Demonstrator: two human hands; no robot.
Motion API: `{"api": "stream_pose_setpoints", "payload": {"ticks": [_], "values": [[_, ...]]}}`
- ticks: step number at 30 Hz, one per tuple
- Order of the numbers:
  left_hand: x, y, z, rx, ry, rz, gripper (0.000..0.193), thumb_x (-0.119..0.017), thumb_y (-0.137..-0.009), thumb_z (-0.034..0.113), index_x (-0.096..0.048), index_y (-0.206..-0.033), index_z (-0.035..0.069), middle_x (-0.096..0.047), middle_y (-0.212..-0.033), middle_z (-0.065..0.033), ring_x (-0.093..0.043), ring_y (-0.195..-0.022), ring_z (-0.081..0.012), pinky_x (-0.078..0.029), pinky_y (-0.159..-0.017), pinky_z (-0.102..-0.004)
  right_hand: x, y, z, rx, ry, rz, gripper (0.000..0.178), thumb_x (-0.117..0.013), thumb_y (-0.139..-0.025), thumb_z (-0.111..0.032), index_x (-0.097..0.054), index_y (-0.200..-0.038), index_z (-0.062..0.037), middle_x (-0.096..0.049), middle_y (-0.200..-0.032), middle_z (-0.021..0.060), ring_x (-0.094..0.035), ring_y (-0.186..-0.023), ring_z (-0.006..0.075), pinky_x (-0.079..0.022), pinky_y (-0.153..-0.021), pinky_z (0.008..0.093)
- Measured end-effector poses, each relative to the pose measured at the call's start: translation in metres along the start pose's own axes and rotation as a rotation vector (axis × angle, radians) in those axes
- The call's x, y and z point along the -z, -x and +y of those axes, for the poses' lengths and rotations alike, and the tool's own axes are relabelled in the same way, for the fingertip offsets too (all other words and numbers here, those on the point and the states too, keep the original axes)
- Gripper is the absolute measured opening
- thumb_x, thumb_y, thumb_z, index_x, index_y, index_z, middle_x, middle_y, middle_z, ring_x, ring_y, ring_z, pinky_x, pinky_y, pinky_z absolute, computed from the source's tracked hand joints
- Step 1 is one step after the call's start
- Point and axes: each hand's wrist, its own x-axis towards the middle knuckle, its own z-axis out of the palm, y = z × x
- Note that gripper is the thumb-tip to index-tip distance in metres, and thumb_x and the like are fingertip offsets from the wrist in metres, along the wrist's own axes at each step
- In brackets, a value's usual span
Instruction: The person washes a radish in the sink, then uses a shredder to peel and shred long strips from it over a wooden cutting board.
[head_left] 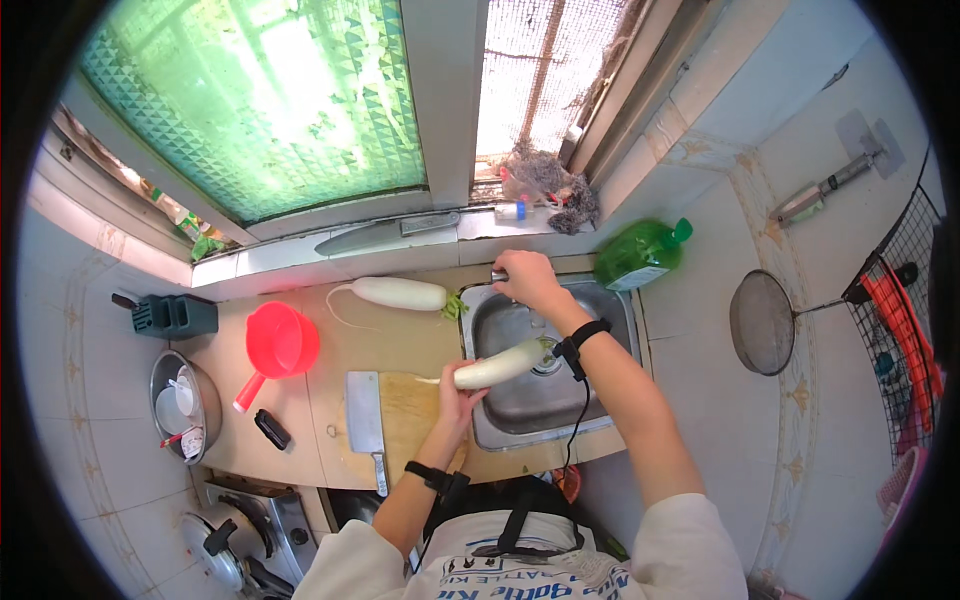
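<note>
My left hand (461, 396) is wrapped round a white radish (507, 364), holding it by its root end. The radish lies tilted over the steel sink (521, 420), its cut-back leafy end above the drain. At the sink's far edge my right hand (528, 279) closes over the tap (499, 275), most of which the fingers hide. A second white radish (400, 293) with a long thin root and green stubs rests on the counter left of the sink. A cleaver (364, 412) lies on the wooden cutting board (408, 415), beside my left forearm.
A red dipper (281, 341), a small black object (271, 429) and a metal bowl (208, 405) with dishes occupy the left counter. A long knife (375, 237) lies on the windowsill. Right of the tap stands a green bottle (640, 255). A strainer (762, 322) hangs on the right.
</note>
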Motion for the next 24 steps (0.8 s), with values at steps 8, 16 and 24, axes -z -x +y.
{"api": "stream_pose_setpoints", "payload": {"ticks": [8,16,24], "values": [[0.040,0.057,0.007,-0.059,-0.028,0.036,0.044,-0.047,-0.096,0.047,-0.059,-0.115,0.009,-0.066,-0.124,-0.0135,-0.063,-0.110,-0.0268,-0.051,-0.091,-0.0433,0.008,-0.011,-0.002,-0.023,0.057,-0.124,0.035,-0.079,-0.073,-0.031,-0.075,-0.101,-0.0104,-0.073,-0.097,0.0125,-0.068,-0.095,0.0318,-0.054,-0.081,0.0422],[0.043,0.122,0.032,-0.144,-0.225,0.098,0.042,-0.047,-0.094,0.042,-0.064,-0.109,0.007,-0.068,-0.120,-0.0158,-0.065,-0.108,-0.0269,-0.054,-0.085,-0.0421,0.001,0.042,-0.064,0.115,-0.224,0.476,0.020,-0.069,-0.084,-0.026,-0.070,-0.088,-0.0065,-0.067,-0.083,0.0124,-0.064,-0.080,0.0334,-0.053,-0.077,0.0446],[0.024,0.139,0.019,-0.135,-0.134,0.089,0.041,-0.041,-0.095,0.039,-0.064,-0.106,0.007,-0.068,-0.117,-0.0147,-0.064,-0.107,-0.0283,-0.055,-0.086,-0.0456,-0.068,0.198,-0.146,0.278,-0.236,0.080,0.027,-0.054,-0.093,-0.030,-0.071,-0.091,-0.0094,-0.068,-0.085,0.0124,-0.065,-0.081,0.0325,-0.050,-0.073,0.0460]]}}
